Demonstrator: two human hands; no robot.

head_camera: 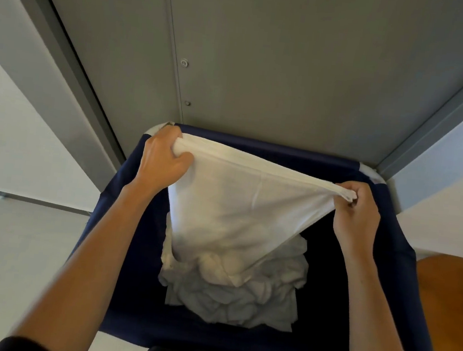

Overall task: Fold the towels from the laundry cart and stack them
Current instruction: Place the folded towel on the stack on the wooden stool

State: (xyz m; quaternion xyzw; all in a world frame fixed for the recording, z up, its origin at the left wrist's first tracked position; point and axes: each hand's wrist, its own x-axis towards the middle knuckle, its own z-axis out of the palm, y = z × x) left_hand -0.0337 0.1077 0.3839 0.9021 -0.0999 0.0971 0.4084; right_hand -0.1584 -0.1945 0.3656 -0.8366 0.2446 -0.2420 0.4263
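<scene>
A white towel (233, 204) hangs stretched between my two hands above the navy laundry cart (126, 293). My left hand (163, 156) grips its upper left corner near the cart's far left rim. My right hand (359, 211) pinches the upper right corner, lower and nearer to me. The towel's top edge runs taut between them and its lower end droops onto a crumpled pile of white towels (235, 293) at the bottom of the cart.
Grey metal doors (265, 59) stand right behind the cart, with a dark frame on each side. A brown wooden surface (450, 312) lies at the right. Pale floor (2, 251) lies to the left.
</scene>
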